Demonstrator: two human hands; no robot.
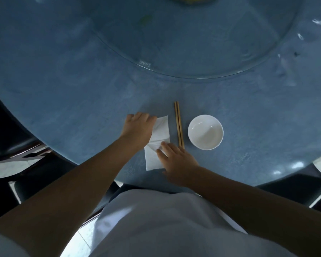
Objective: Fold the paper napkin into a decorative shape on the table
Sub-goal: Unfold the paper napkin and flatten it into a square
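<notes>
1. The napkin (158,143) lies flat on the blue table (82,108), close to the near edge and just left of the chopsticks (179,125). A white bowl (205,132) stands right of the chopsticks, apart from them.

2. The napkin is a narrow white strip running away from the person. Creases cross its middle and a slanted flap shows in the far half, so I judge the fold begun but far from a finished shape.

3. The left hand (137,129) rests palm down over the napkin's far left edge, its fingers curled over the paper. Whether they pinch a layer or only press it flat, I cannot tell; the fingertips are hidden under the hand.

4. The right hand (176,160) lies on the near right part of the napkin. Its fingers (163,148) are spread and flat, pointing at the central crease. It grips nothing; it seems to pin the paper down.

5. Step in hand, as I read it: making or sharpening a diagonal fold in the far half, one hand anchoring while the other works the flap.

6. The next move likely calls for a firm press along the crease while the anchor hand holds the thin paper from sliding. The chopsticks are near, so a sideways sweep of the right hand could knock them.
</notes>
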